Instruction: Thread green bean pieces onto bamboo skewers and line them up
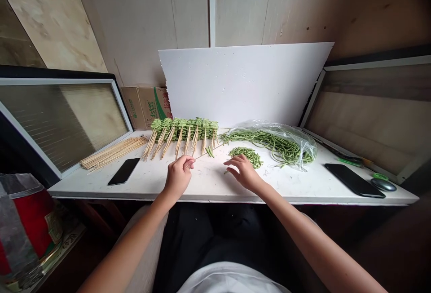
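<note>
My left hand [179, 172] pinches the near end of a thin bamboo skewer [198, 157], which points away to the right. Several short green bean pieces [209, 152] sit along the skewer; whether they are threaded on it or lie behind it I cannot tell. My right hand [243, 170] hovers at the near side of a pile of cut green beans [251, 154], its thumb and fingers apart. A small green bit shows by its fingertips, and I cannot make out whether they touch it. Behind my left hand, finished bean skewers [185, 127] lie stacked in a row, sticks toward me.
Bare skewers [114, 151] lie at the left beside a phone [124, 171]. Long green beans [269, 142] spill from a clear plastic bag [308, 149] on the right. Another phone [352, 179] and a computer mouse [384, 184] rest near the right edge. A white board [242, 86] stands behind.
</note>
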`<state>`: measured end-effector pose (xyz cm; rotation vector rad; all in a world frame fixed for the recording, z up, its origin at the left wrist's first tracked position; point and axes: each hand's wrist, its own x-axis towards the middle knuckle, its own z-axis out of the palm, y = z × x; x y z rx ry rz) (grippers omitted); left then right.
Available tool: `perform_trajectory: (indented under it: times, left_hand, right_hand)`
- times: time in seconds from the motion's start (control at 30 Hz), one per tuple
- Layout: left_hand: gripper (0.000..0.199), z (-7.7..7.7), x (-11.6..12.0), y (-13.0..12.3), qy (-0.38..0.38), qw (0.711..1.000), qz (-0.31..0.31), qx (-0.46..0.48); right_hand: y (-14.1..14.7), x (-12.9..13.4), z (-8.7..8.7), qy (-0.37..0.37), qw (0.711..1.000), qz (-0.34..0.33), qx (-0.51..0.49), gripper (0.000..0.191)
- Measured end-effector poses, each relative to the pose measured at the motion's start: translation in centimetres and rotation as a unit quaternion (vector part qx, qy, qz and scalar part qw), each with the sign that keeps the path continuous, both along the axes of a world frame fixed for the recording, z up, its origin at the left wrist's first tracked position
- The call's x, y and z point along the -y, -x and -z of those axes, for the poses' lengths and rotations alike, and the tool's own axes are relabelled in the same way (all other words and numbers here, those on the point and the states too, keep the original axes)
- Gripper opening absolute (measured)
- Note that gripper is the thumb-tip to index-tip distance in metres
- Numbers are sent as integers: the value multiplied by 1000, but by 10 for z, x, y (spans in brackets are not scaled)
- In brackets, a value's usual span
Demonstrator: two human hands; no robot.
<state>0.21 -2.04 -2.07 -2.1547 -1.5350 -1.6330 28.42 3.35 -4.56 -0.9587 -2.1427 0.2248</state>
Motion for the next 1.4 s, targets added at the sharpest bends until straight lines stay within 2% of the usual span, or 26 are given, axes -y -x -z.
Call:
perform_trajectory:
  times: [0.13,0.27,0.37,0.47,0.53,0.63,0.7,0.8,0.97,1.17,1.27,1.4]
  left_hand:
    - [19,3,-1,-3,24,1000,12,5]
    - [19,7,-1,-6,39,999,24,6]
    - [20,8,0,-6,41,999,27,1]
    - [20,7,1,-5,37,999,28,-3]
    - [20,5,2,-5,33,999,30,-5]
    - [22,2,3,-4,25,999,27,-6]
    - [22,1,4,-3,19,999,24,-7]
    - [24,-1,4,-1,18,1000,21,-8]
    - [23,-2,3,1,17,1000,20,-13]
    - [22,-6,8,-2,3,999,23,-38]
    - [23,-6,10,-4,0,999,23,-44]
    - [22,-6,10,-4,-5,998,25,-52]
  right_hand:
    - [2,-7,15,-12,992,48,116,16]
    - [10,-7,15,-4,984,88,158,17]
    - [5,-11,10,17,991,90,101,17]
    - [-8,-20,0,105,992,40,-65,20]
    - [-16,-25,-8,194,958,-15,-210,29]
    - [-22,-25,-20,304,872,-70,-377,41]
    - [-23,-21,-29,350,828,-107,-424,38]
    - [-24,-13,-39,384,789,-167,-450,31]
    - [-23,-6,-48,396,741,-221,-496,26]
    - [-19,-3,-51,406,693,-248,-542,21]
    - [-17,1,-52,412,690,-251,-539,18]
    - [-16,3,-53,405,710,-237,-525,19]
